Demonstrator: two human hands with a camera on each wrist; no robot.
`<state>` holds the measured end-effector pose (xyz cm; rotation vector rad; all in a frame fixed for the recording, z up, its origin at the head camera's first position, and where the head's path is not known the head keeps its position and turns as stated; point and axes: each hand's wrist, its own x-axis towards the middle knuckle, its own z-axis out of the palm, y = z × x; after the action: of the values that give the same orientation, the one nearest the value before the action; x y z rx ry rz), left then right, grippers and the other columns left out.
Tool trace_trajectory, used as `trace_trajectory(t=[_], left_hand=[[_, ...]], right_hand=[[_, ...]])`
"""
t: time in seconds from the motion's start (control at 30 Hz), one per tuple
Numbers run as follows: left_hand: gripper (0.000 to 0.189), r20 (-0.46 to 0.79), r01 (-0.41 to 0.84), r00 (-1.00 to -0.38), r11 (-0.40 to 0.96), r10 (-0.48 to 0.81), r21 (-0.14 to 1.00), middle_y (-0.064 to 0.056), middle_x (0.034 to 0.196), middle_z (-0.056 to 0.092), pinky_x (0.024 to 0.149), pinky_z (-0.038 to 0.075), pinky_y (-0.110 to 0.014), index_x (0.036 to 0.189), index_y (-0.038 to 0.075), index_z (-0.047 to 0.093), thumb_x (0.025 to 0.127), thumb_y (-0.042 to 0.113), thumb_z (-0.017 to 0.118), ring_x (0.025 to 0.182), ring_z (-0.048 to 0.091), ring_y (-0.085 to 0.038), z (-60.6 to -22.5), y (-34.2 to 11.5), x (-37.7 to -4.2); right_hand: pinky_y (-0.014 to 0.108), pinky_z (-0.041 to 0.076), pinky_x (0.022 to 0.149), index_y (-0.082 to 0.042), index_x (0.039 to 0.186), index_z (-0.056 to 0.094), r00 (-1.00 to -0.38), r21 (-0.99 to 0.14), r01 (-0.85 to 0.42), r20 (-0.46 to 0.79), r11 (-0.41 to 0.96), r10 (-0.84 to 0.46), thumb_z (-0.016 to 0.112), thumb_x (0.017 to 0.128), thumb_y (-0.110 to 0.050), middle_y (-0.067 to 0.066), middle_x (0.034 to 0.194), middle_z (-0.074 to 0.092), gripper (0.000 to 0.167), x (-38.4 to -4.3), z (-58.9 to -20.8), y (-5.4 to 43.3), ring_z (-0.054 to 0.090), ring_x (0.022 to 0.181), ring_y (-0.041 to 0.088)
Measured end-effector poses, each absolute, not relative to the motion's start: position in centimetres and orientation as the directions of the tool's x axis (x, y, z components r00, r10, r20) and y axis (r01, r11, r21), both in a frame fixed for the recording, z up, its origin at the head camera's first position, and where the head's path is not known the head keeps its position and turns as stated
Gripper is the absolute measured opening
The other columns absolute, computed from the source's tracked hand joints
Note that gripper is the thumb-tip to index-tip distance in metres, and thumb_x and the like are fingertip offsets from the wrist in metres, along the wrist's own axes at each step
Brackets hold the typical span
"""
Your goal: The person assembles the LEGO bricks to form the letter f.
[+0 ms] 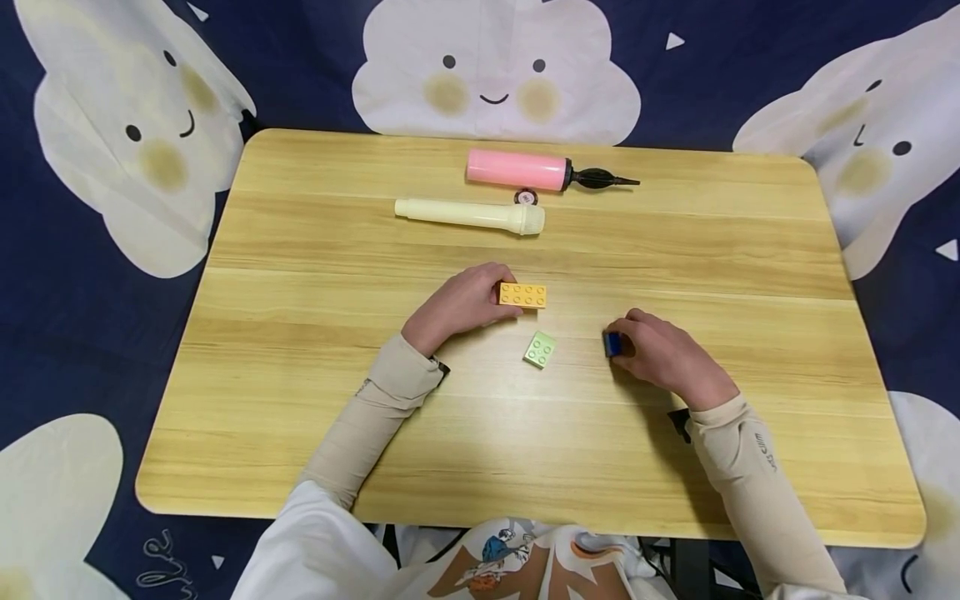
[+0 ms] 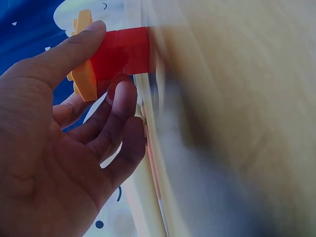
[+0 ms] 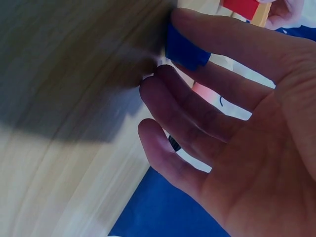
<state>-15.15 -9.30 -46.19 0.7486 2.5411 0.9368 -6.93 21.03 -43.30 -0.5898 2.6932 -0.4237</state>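
Observation:
My left hand (image 1: 461,307) grips a small stack of toy building bricks near the middle of the table. Its top is a long orange brick (image 1: 522,296) with studs. In the left wrist view a red part (image 2: 123,52) with a seam across it shows beneath the orange brick, reaching down close to the tabletop. My right hand (image 1: 667,354) pinches a small blue brick (image 1: 612,344) between thumb and finger, low over the wood. That blue brick is partly covered by the fingers. Between the hands a light green brick (image 1: 539,350) lies studs up.
Beyond the hands, a cream toy microphone (image 1: 465,214) lies across the wooden table (image 1: 300,250). Behind it are a small round dark-rimmed piece (image 1: 526,197) and a pink hand pump (image 1: 517,169) with a black nozzle. A dark blue cloth (image 1: 675,83) with cloud prints surrounds the table.

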Motion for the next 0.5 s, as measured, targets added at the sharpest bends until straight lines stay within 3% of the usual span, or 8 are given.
trace_trajectory(t=[0.5], left_hand=[[0.040, -0.110, 0.377, -0.807, 0.649, 0.581, 0.661, 0.000, 0.094, 0.059, 0.070, 0.046, -0.030, 0.113, 0.010, 0.064, 0.087, 0.037, 0.079, 0.079, 0.053, -0.016, -46.2, -9.4, -15.0]], right_hand=[[0.048, 0.053, 0.074, 0.003, 0.118, 0.066, -0.857, -0.340, -0.394, -0.202, 0.854, -0.475, 0.079, 0.085, -0.008, 0.016, 0.100, 0.061, 0.038, -7.7, -42.3, 19.7, 0.060, 0.083, 0.029]])
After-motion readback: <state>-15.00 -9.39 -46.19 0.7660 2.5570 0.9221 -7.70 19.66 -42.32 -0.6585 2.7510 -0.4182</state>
